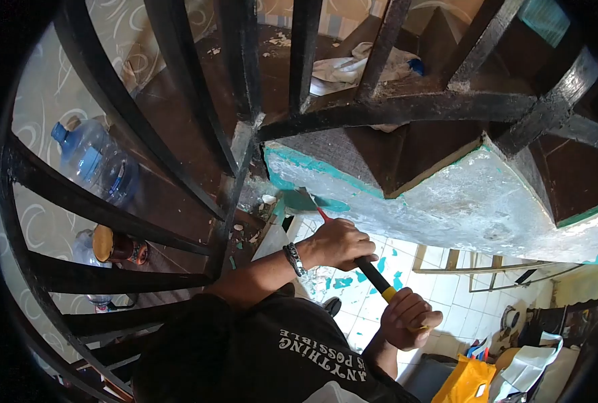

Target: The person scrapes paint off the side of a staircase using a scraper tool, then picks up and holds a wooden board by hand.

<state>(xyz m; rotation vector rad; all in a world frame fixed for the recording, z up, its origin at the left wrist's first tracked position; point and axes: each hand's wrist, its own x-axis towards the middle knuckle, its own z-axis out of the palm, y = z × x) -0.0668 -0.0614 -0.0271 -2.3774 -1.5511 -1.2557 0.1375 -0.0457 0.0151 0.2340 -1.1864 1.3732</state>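
Observation:
My left hand (343, 244), with a chain bracelet at its wrist, is closed around the forward part of a long tool with a black and yellow handle (374, 274). Around the rear of the same handle, my right hand (410, 319) is wrapped. The tool's flat metal blade (307, 196), with a red part behind it, lies against the side wall of the stairs (440, 201). Green paint (322, 203) shows around the blade and along the wall's upper edge; the rest of the wall is whitish and bare.
Dark railing bars (245, 60) curve around the left and top. Behind them are a large plastic bottle (101, 164), a drum-like object (119, 245) and a cloth (353, 67). Paint flakes (343, 283) litter the tiled floor below. Bags (465, 381) stand lower right.

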